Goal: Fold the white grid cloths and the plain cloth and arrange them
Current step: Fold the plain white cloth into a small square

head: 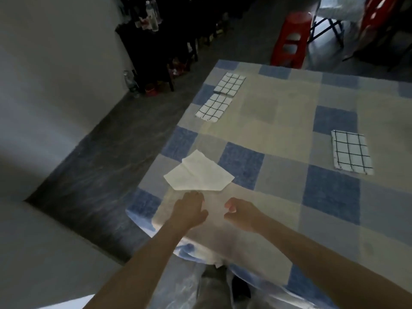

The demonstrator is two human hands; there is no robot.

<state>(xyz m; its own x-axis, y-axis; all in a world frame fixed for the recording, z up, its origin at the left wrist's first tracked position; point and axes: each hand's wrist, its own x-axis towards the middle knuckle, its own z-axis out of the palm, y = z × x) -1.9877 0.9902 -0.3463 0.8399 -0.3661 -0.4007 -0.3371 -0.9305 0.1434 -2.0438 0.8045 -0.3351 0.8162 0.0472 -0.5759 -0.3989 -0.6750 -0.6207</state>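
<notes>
On the checked tablecloth [334, 190], a plain cloth [198, 175] is laid folded just beyond the flat-fingered, empty left hand [189, 210] and loosely curled, empty right hand [243, 214], with three folded grid cloths [229, 84] [213, 107] [351, 152] farther off.

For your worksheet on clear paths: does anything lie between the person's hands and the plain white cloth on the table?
Nothing visible does. The left hand is at the near edge of the plain cloth, and the right hand is a little further back; only bare checked tablecloth lies between. The grid cloths lie well away.
</notes>
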